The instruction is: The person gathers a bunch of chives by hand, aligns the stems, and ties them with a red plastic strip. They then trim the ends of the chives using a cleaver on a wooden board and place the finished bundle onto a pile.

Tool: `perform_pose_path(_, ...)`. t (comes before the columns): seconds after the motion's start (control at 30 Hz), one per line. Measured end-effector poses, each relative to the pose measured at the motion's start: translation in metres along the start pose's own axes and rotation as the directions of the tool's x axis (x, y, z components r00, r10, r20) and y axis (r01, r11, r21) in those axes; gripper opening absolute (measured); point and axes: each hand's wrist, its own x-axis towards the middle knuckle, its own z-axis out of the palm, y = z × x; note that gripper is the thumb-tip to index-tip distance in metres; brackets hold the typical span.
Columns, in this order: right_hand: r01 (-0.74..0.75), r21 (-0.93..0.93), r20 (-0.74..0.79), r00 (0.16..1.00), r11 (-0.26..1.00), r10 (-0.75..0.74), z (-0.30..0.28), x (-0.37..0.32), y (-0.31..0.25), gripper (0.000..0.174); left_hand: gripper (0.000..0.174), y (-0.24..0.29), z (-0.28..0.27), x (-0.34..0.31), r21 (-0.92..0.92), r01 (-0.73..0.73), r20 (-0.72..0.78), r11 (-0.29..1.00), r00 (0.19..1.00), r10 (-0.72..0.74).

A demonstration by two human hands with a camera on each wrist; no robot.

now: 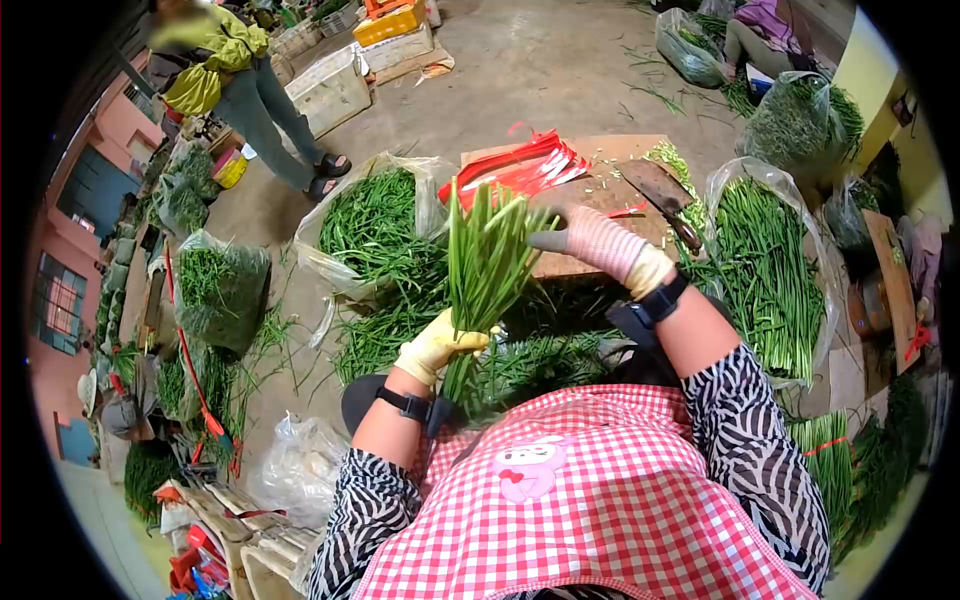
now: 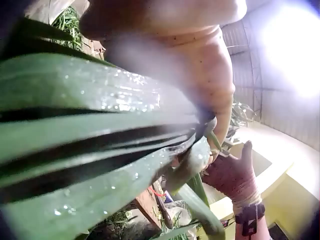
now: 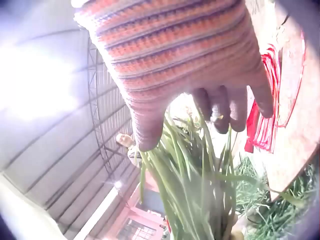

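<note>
My left hand (image 1: 440, 345), in a pale yellow glove, grips a bunch of garlic chives (image 1: 492, 250) around its lower part. The stalks stand upright and fan out at the top, their pale ends uppermost. Close up in the left wrist view, the flat wet leaves (image 2: 100, 130) fill much of the picture. My right hand (image 1: 600, 243), in a pink striped glove with dark fingertips, is beside the upper right of the bunch. In the right wrist view its thumb and fingers (image 3: 220, 107) are spread apart and extended above the stalks (image 3: 190, 185).
Behind the bunch, a wooden board (image 1: 570, 262) carries red ties (image 1: 520, 168), a knife (image 1: 665, 205) and trimmings. Bags of loose greens (image 1: 370, 225) and aligned chives (image 1: 765, 260) flank it. A person (image 1: 270, 110) stands at the far left; another sits at the far right.
</note>
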Motion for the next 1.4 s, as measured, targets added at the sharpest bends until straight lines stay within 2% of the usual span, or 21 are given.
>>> perform_pose_path(0.07,-0.045,0.028,-0.079,0.996,0.999,0.047,0.011,0.010,0.012,0.050,0.046,0.001,0.003,-0.001,0.001,0.030,0.000,1.000,1.000,-0.030)
perform_pose_path(0.17,-0.140,0.008,-0.059,0.988,0.990,0.141,0.008,0.006,-0.004,0.042,0.045,0.009,0.015,-0.003,0.009,0.030,-0.031,1.000,0.999,-0.029)
perform_pose_path(0.3,-0.031,0.178,-0.174,0.983,0.984,0.063,0.013,0.000,0.005,0.030,0.050,0.004,0.011,-0.002,-0.065,-0.021,-0.033,0.998,0.999,0.019)
perform_pose_path(0.37,-0.054,0.491,-0.138,0.981,0.870,0.139,0.007,0.004,0.016,0.025,0.050,-0.001,0.006,-0.001,-0.075,-0.028,-0.022,0.997,0.999,0.026)
perform_pose_path(0.43,-0.106,0.752,-0.057,0.973,0.651,0.225,-0.010,-0.001,0.009,0.025,0.048,-0.003,0.007,-0.004,-0.102,-0.027,-0.046,0.994,0.999,0.022)
perform_pose_path(0.5,0.051,0.810,-0.171,0.974,0.584,0.152,-0.039,-0.010,0.007,0.027,0.048,-0.009,0.001,-0.007,-0.113,-0.024,-0.057,0.993,0.998,0.018)
perform_pose_path(0.57,0.048,0.744,-0.115,0.992,0.667,0.057,-0.074,-0.021,0.014,0.025,0.046,-0.007,-0.004,-0.011,-0.114,-0.004,-0.032,0.993,0.999,0.000)
perform_pose_path(0.6,-0.116,0.452,-0.030,0.989,0.884,0.145,-0.083,-0.033,-0.002,0.032,0.045,-0.005,-0.001,-0.015,-0.126,-0.018,-0.048,0.992,0.999,0.012)
perform_pose_path(0.63,-0.027,-0.060,0.158,0.987,0.998,0.036,-0.092,-0.032,-0.003,0.046,0.045,-0.003,0.001,-0.018,-0.136,-0.031,-0.061,0.990,0.998,0.023)
perform_pose_path(0.7,0.053,-0.258,0.227,0.974,0.965,0.007,-0.075,-0.034,-0.007,0.057,0.046,-0.007,-0.007,-0.016,-0.202,0.029,-0.011,0.979,0.999,-0.032)
perform_pose_path(0.73,0.053,-0.187,0.156,0.988,0.981,-0.024,-0.064,-0.026,-0.001,0.062,0.047,-0.006,-0.005,-0.015,-0.200,0.034,-0.019,0.979,0.999,-0.039)
perform_pose_path(0.77,-0.211,0.206,0.124,0.974,0.955,0.188,-0.054,-0.028,0.005,0.062,0.048,-0.005,-0.003,-0.014,-0.190,0.047,-0.006,0.981,0.999,-0.049)
perform_pose_path(0.83,-0.258,0.489,0.161,0.965,0.833,0.205,-0.028,-0.021,0.012,0.065,0.051,-0.001,0.003,-0.012,-0.172,0.067,0.012,0.983,0.998,-0.066)
perform_pose_path(0.9,-0.042,0.206,0.147,0.989,0.978,0.011,-0.011,-0.006,0.021,0.055,0.056,0.002,0.005,-0.009,-0.124,0.081,0.053,0.989,0.996,-0.074)
perform_pose_path(0.93,-0.032,0.276,0.202,0.979,0.961,-0.026,-0.008,-0.001,0.020,0.051,0.057,0.001,0.003,-0.009,-0.094,0.088,0.070,0.992,0.994,-0.082)
perform_pose_path(0.97,-0.002,0.122,0.132,0.991,0.993,-0.014,-0.005,0.002,0.019,0.043,0.058,-0.001,0.001,-0.009,-0.065,0.096,0.085,0.993,0.992,-0.090)
perform_pose_path(1.03,-0.072,0.119,0.200,0.979,0.990,0.047,-0.006,0.006,0.022,0.035,0.057,-0.001,-0.001,-0.009,-0.049,0.105,0.108,0.993,0.989,-0.099)
perform_pose_path(1.13,-0.004,0.055,0.123,0.992,0.999,-0.002,-0.003,0.011,0.023,0.029,0.058,-0.004,-0.003,-0.008,-0.073,0.094,0.092,0.993,0.992,-0.087)
perform_pose_path(1.23,-0.124,0.187,0.019,0.992,0.975,0.122,-0.006,-0.002,0.014,0.032,0.059,-0.007,-0.004,-0.009,-0.090,0.096,0.071,0.991,0.993,-0.090)
perform_pose_path(1.33,-0.159,0.243,-0.082,0.980,0.957,0.183,-0.006,-0.012,0.007,0.033,0.058,-0.004,-0.003,-0.008,-0.095,0.102,0.092,0.990,0.991,-0.094)
perform_pose_path(1.4,-0.167,0.357,-0.088,0.973,0.919,0.211,-0.002,-0.012,0.010,0.030,0.057,0.003,0.002,-0.009,-0.078,0.115,0.068,0.990,0.992,-0.110)
